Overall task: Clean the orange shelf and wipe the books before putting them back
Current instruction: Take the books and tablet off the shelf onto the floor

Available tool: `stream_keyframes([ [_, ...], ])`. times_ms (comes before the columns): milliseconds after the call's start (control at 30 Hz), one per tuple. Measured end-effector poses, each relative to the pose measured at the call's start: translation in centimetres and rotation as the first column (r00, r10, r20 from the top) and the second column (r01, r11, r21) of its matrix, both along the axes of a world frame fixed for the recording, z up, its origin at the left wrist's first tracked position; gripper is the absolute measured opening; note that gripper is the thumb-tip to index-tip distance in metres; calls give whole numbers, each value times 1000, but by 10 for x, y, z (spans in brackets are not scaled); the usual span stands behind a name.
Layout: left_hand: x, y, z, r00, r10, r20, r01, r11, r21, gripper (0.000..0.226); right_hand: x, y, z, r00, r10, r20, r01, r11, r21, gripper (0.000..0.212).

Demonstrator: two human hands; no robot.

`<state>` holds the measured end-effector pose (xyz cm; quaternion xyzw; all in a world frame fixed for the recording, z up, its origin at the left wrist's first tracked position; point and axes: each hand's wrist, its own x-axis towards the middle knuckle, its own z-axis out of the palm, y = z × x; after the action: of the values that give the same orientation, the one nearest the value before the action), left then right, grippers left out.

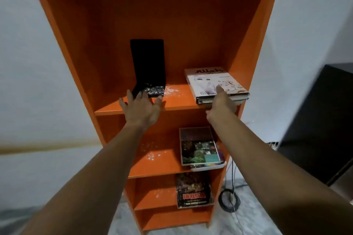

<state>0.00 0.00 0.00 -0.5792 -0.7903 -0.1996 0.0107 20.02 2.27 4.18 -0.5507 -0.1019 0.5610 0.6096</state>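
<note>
An orange shelf stands in front of me with three boards in view. On the top board a black bookend stands at the left, its foot dusted with white specks. My left hand is spread open at the board's front edge, fingertips touching that foot. A stack of white books lies at the right; my right hand grips its front edge, thumb on the top cover. More white dust lies between bookend and stack.
The middle board holds a dark photo-cover book on other books, with white specks to its left. The lowest board holds a dark book. A coiled black cable lies on the floor at right, beside a dark cabinet.
</note>
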Motion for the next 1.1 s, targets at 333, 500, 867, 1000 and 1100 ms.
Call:
stream_keyframes([
  [333,5,-34,-16,993,50,-106,-11,940,341,47,-5,7,10,985,-169,-11,168,983,-76,51],
  [500,7,-33,-2,978,185,100,-210,883,419,33,-2,-12,6,988,-120,-97,118,993,-32,55],
  [867,2,-37,10,411,82,908,-583,790,192,44,-2,-34,-16,972,69,-225,-25,981,194,51],
  [1000,-15,-47,17,-42,-13,999,-542,840,-12,66,-13,-58,-20,959,62,-276,4,972,233,57],
  [1100,-25,-72,20,-145,-23,989,-361,932,-31,25,-20,-85,-25,954,58,-294,18,968,249,60],
])
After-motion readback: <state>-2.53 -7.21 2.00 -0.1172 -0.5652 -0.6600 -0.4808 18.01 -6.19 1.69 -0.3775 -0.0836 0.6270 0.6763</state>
